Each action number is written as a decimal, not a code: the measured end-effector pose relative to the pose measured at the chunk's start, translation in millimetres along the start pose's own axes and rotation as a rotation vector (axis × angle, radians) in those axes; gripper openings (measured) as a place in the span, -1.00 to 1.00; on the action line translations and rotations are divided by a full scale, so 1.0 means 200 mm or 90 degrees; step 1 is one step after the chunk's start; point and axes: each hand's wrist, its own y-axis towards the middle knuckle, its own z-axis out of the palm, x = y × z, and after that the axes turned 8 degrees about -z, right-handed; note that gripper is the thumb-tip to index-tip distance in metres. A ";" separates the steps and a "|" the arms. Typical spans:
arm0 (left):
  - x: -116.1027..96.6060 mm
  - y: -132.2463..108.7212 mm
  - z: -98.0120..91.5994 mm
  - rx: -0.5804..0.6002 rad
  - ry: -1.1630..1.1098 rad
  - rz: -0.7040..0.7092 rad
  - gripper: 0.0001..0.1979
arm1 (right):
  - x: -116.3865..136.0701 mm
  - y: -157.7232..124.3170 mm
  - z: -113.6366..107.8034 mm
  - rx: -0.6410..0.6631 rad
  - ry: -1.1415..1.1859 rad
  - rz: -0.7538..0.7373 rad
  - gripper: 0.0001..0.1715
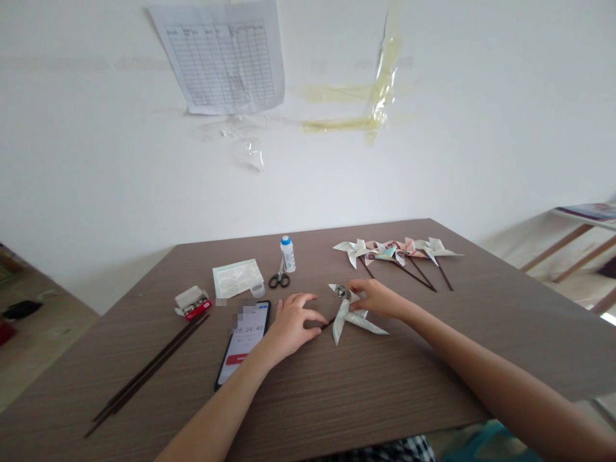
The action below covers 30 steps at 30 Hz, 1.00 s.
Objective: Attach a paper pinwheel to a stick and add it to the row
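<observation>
Paper pinwheel [347, 314] on bench [385, 391], between hands; longest blade axis runs far-left to near-right. Right hand [378, 298] nearer, pinching pinwheel hub [342, 292] from right. Left hand [293, 324] half-curled, holding nothing, fingertips just beside dark stick [328, 323] under pinwheel. Smartphone [243, 340] just left of left hand; row of pinwheels on sticks [397, 251] beyond pinwheel.

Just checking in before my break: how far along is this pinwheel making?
Done: several paper pinwheels on dark sticks lie finished at the far side of the table. In hand: one more pinwheel, its centre pinched by the right hand, while the left hand sits by its stick. Left: loose dark sticks lying at the near left.
</observation>
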 end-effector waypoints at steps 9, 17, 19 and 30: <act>0.01 0.00 -0.01 0.019 0.006 -0.010 -0.71 | 0.01 0.01 0.01 -0.010 0.021 0.030 -0.83; -0.02 -0.02 -0.03 0.018 0.014 -0.024 -0.71 | 0.01 0.01 0.03 -0.011 0.060 0.024 -0.84; -0.02 -0.02 -0.03 0.019 0.016 -0.028 -0.70 | 0.01 0.01 0.03 -0.013 0.075 0.023 -0.86; -0.01 -0.01 -0.02 0.018 0.007 -0.028 -0.72 | 0.02 0.03 0.06 -0.023 0.062 0.038 -0.82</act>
